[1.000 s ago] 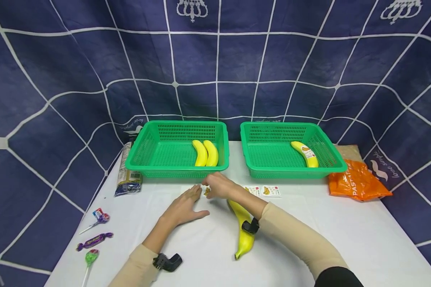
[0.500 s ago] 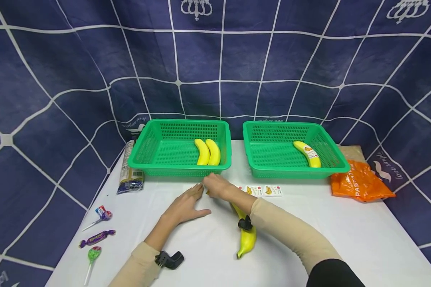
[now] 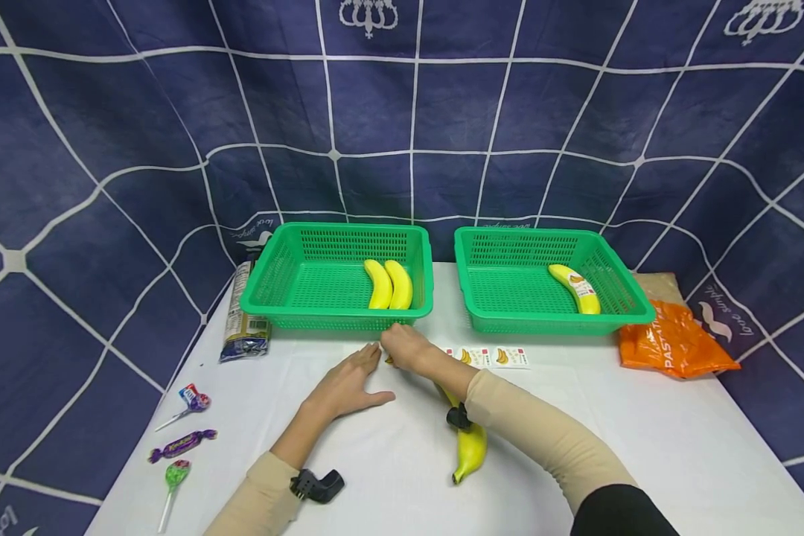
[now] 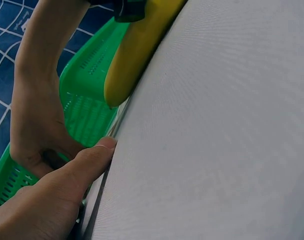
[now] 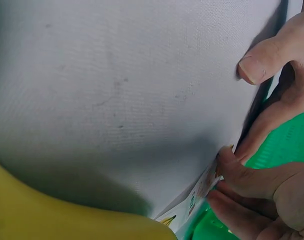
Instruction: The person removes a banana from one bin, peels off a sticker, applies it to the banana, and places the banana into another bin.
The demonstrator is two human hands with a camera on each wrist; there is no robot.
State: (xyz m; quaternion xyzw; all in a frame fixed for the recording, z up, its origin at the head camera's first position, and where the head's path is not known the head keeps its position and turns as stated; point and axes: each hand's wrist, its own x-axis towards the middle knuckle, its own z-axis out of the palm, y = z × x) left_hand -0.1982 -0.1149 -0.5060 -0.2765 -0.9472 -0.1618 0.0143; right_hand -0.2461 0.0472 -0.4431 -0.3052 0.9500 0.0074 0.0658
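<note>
My left hand (image 3: 345, 387) lies flat on the white table, thumb spread, fingertips at the left end of a strip of banana stickers (image 3: 472, 356). Right beside those fingertips, my right hand (image 3: 407, 348) pinches the strip between thumb and fingers; the right wrist view shows the thumb (image 5: 242, 172) on the sticker strip (image 5: 194, 197). That hand covers the strip's left part in the head view. A larger yellow banana (image 3: 470, 450) lies under the right forearm, partly hidden by it and the wrist camera.
Behind stand two green baskets: the left basket (image 3: 335, 318) holds two plain bananas (image 3: 400, 285), the right basket (image 3: 556, 323) a stickered banana (image 3: 579, 290). An orange pasta bag (image 3: 677, 342) sits at right, another packet (image 3: 244, 320) at left, near two lollipops (image 3: 176, 473) and a purple-wrapped candy (image 3: 182, 444).
My right fingers have closed in on the strip's left end, covering the sticker seen there earlier. The large banana's near end has shifted slightly right. My left hand stays in place.
</note>
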